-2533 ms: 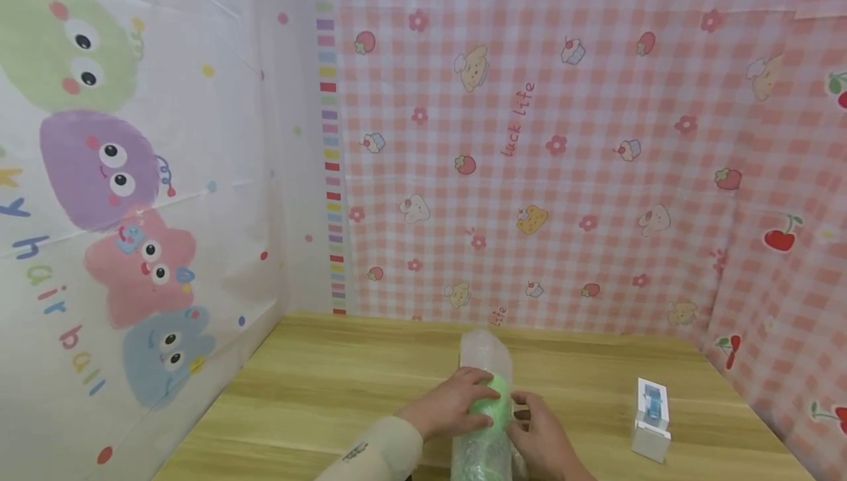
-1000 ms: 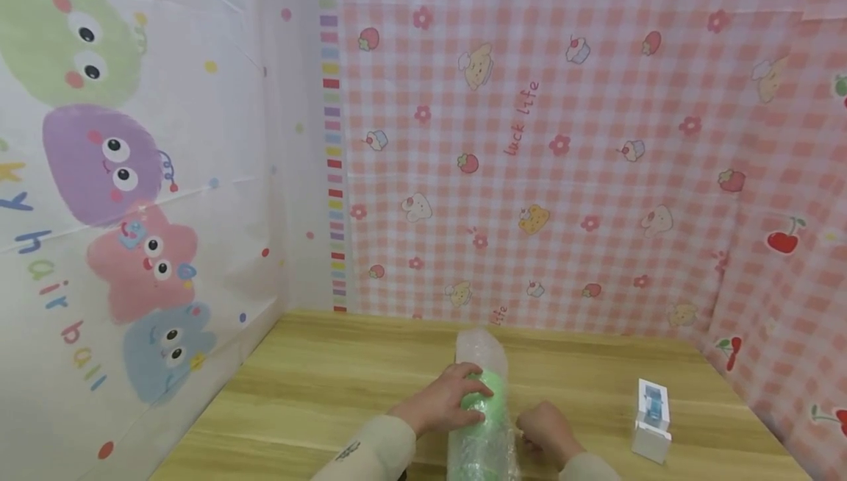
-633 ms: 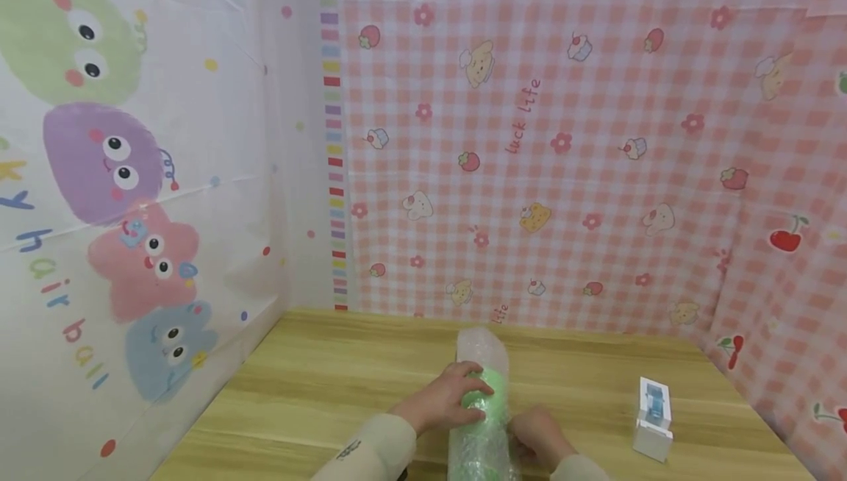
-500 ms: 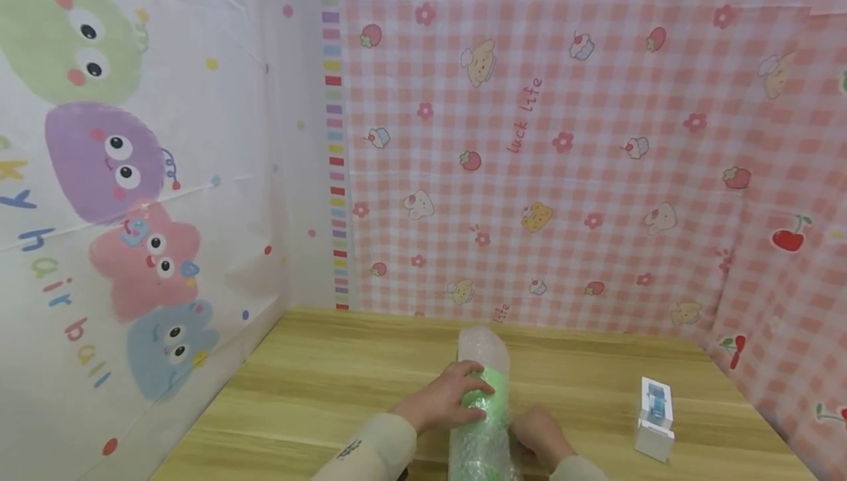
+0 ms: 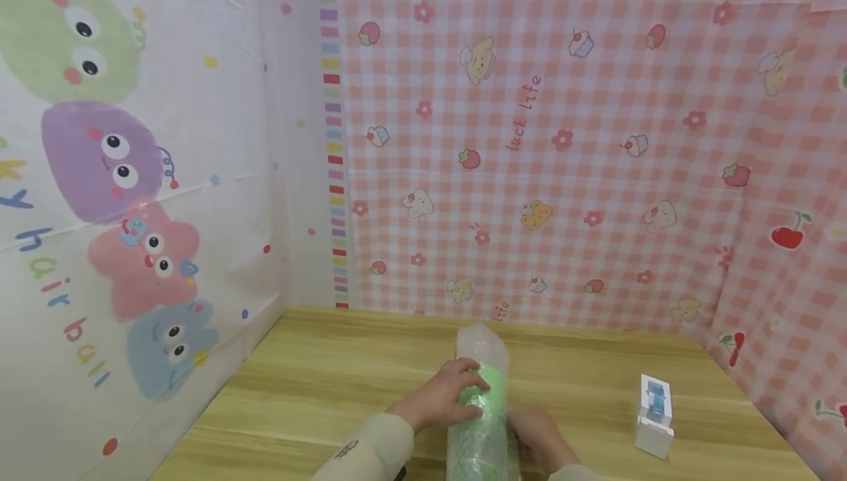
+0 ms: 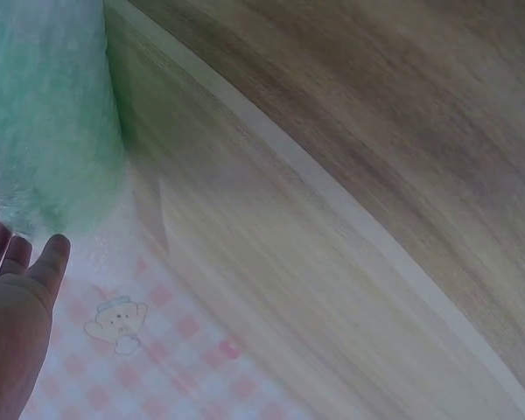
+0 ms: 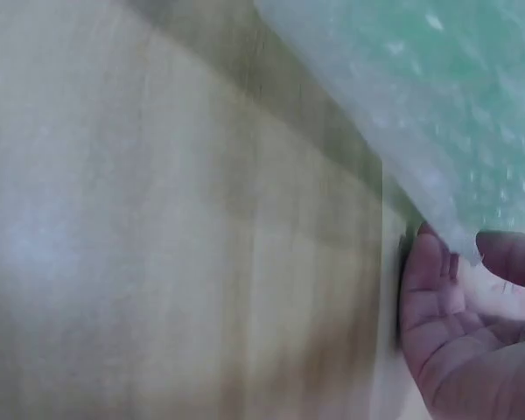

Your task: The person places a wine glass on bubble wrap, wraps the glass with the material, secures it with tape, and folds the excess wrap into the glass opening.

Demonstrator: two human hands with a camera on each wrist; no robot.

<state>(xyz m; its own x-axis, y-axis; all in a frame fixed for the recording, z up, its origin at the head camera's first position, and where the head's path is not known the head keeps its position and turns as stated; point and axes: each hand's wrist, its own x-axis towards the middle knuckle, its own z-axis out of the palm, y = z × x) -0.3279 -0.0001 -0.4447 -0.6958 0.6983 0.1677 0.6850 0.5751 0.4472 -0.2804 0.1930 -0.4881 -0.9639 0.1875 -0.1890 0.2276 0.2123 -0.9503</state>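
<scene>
A white rectangular block (image 5: 653,437) with a translucent blue piece (image 5: 656,398) in its top stands lower right in the head view, on a yellow-brown wood-grain tabletop (image 5: 317,371). A pink-and-white checked cloth (image 5: 450,120), printed with strawberries (image 5: 470,159), cupcakes (image 5: 581,45) and flowers (image 5: 562,140), hangs across the upper centre and right; a white cloth (image 5: 228,120) with four coloured cartoon figures (image 5: 73,157) covers the left.

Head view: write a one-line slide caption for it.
Left hand rests on a bubble-wrapped green bundle, right hand at its side, white box farther right on the wood-grain table.
</scene>
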